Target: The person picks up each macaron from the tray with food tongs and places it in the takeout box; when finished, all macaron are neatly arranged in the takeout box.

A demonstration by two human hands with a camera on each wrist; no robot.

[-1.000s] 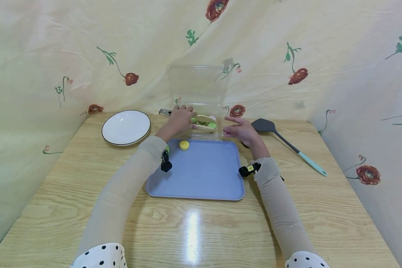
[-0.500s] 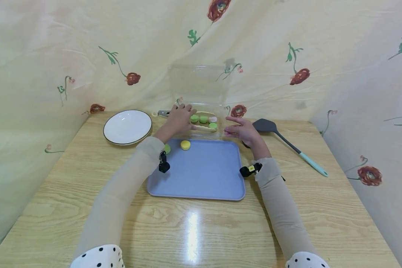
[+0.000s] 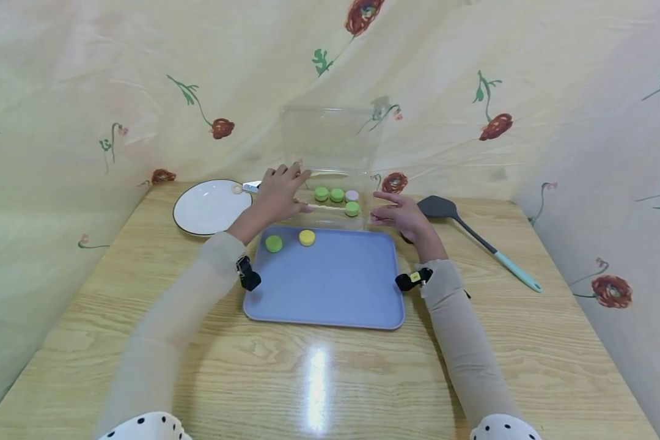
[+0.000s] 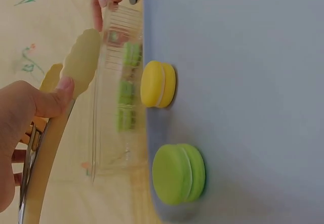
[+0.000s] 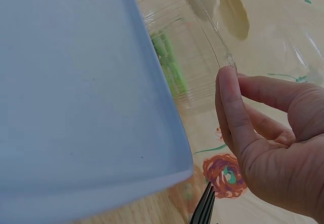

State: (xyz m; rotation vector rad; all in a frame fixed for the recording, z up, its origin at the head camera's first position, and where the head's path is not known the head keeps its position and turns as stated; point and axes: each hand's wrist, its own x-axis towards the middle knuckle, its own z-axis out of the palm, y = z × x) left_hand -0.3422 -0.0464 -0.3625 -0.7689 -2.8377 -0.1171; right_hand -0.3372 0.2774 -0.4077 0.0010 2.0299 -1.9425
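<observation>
My left hand (image 3: 277,194) grips a pair of tongs (image 4: 83,59) with cream, scalloped tips and a metal handle. In the head view the tips are spread over a clear plastic box (image 3: 330,139) with its lid raised, and I see nothing between them. Inside the box sit several green macarons (image 3: 337,195) and a pink macaron (image 3: 352,195). My right hand (image 5: 273,127) pinches the box's right rim between thumb and fingers. On the blue tray (image 3: 330,281) in front lie a green macaron (image 4: 178,174) and a yellow macaron (image 4: 158,84).
A white plate (image 3: 206,208) with a dark rim stands at the back left. To the right lies a dark spatula (image 3: 439,206) with a turquoise handle. A black fork (image 5: 203,206) lies beside the tray, partly hidden under the right arm. A flowered cloth hangs behind.
My left hand has moved left with the tongs, whose tips have spread wider and drawn back from the macarons in the box. The tray's green macaron is now uncovered. My right hand stays put.
</observation>
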